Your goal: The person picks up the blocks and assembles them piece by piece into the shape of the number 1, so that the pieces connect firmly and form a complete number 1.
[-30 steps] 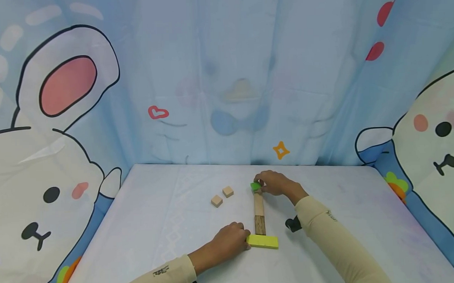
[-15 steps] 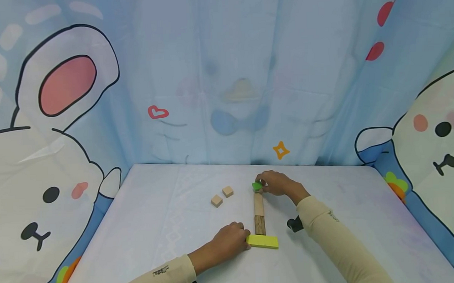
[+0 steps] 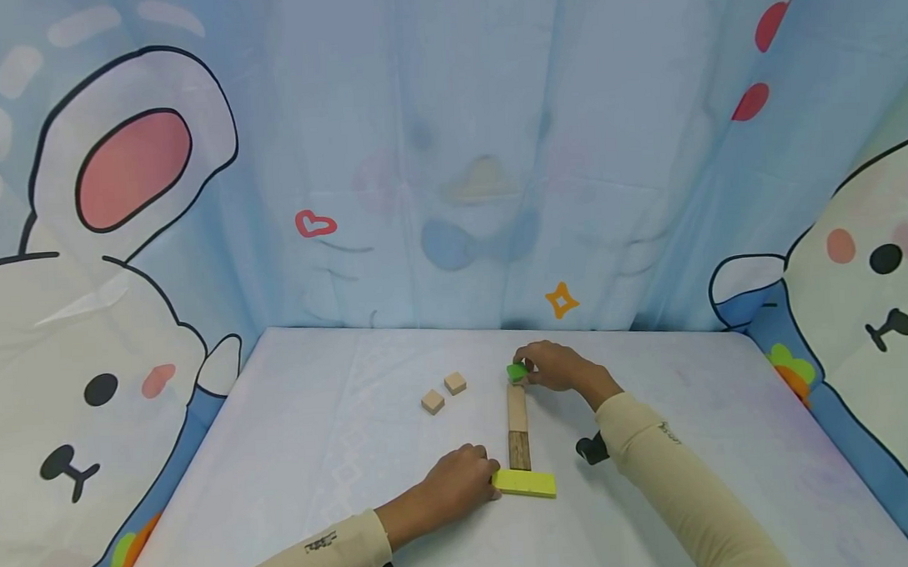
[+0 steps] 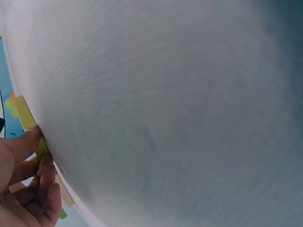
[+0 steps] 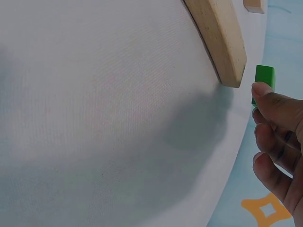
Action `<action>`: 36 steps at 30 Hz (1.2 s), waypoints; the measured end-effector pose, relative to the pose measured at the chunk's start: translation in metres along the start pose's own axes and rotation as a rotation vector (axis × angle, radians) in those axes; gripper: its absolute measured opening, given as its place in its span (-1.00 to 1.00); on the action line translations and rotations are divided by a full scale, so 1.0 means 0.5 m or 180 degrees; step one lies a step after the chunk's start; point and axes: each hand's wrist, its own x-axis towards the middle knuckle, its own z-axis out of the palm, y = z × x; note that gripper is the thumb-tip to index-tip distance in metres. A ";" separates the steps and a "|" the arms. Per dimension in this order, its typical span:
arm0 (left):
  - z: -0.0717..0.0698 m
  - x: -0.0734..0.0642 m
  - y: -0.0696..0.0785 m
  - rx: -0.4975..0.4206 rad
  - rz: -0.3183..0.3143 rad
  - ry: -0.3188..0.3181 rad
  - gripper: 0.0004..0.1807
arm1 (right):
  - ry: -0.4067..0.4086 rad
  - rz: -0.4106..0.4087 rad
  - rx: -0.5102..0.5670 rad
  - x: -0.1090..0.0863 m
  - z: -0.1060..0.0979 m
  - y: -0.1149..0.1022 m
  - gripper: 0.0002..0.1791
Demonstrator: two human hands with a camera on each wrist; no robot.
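My left hand [image 3: 461, 483] pinches the left end of a flat yellow block [image 3: 527, 484]; in the left wrist view the thumb and a finger hold that yellow block [image 4: 26, 117]. A dark-grained wooden block [image 3: 519, 450] and a longer pale wooden block [image 3: 517, 408] run in a line away from it. At the far end of this line my right hand [image 3: 558, 367] pinches a small green block [image 3: 516, 372]. In the right wrist view a gap shows between the green block [image 5: 265, 75] and the wooden block's end [image 5: 231, 75].
Two small wooden cubes, a nearer one [image 3: 432, 402] and a farther one [image 3: 455, 383], lie left of the line on the white-covered table [image 3: 317, 455]. A blue curtain [image 3: 449, 150] printed with cartoon figures hangs behind and at the sides.
My right hand has shifted slightly to the right with the green block between its fingers. The left hand and the yellow block have stayed in place.
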 end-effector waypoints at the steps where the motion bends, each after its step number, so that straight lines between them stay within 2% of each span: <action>1: 0.000 0.000 0.000 -0.0008 -0.0002 -0.0001 -0.66 | 0.0000 0.0009 -0.0002 0.000 0.001 0.000 -0.64; 15: -0.004 -0.002 0.002 -0.0022 0.0009 0.0011 -0.66 | 0.0047 -0.0042 0.0028 -0.008 -0.001 0.014 -0.65; 36: -0.002 -0.002 0.001 0.0021 0.0044 0.0042 -0.65 | -0.0031 0.0072 0.0012 -0.008 0.002 0.026 -0.64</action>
